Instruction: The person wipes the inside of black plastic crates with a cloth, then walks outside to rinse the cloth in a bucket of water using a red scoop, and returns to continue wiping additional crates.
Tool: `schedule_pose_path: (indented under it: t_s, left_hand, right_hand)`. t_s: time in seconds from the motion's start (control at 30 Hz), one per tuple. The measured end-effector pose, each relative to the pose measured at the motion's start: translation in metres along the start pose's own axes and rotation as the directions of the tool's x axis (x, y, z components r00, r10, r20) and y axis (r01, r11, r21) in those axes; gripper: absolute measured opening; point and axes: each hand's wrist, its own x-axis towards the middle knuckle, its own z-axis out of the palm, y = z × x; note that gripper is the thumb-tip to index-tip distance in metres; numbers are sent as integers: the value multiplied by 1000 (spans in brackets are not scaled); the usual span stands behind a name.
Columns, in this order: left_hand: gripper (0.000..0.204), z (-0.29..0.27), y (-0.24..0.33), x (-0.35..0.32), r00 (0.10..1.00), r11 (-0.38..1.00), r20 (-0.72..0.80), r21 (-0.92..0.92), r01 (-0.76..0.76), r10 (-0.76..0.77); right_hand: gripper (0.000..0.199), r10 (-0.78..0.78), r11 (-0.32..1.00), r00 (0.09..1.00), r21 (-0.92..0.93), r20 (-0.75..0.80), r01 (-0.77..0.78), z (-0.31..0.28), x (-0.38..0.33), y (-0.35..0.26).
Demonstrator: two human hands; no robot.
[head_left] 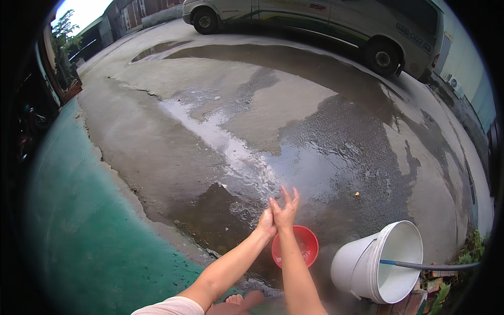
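Both palms are pressed together, left hand (266,224) against right hand (285,211), nothing gripped, above a red bowl (307,242). Beside it, a white bucket (362,268) is tipped, mouth facing right, hose (428,265) laid inside.

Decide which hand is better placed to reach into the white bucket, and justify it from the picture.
Probably the right hand: the white bucket lies tipped on the person's right, past the red bowl. The left hand, touching the right, would have to cross over.

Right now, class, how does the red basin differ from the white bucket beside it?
The red basin is small and shallow; the white bucket is larger and deep. The basin sits upright on the wet concrete, the bucket lies tipped with a hose running into it. Both are round, open plastic vessels.
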Motion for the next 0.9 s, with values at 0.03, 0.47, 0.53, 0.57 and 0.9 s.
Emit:
schedule_pose_path:
  t_s: [0.03, 0.47, 0.53, 0.57, 0.9]
  left_hand:
    - [44, 5, -10, -10, 985, 992, 144, 76, -102, 91]
    - [41, 1, -16, -17, 976, 987, -187, 135, -84, 109]
    - [53, -13, 10, -13, 998, 999, -59, -36, -18, 16]
    - [57, -32, 20, -3, 994, 994, 1, -5, -107, 107]
    - [38, -45, 13, 13, 954, 751, -143, 651, -111, 265]
  right_hand:
    - [38, 22, 998, 996, -52, -82, -26, -5, 17, 18]
    - [59, 70, 903, 997, -426, 27, -52, 13, 0, 22]
    - [53, 124, 892, 954, -452, 273, 13, 33, -39, -3]
    - [53, 95, 894, 947, -444, 305, 53, 42, -52, -14]
    - [37, -14, 997, 939, -62, 344, 38, 52, -64, -44]
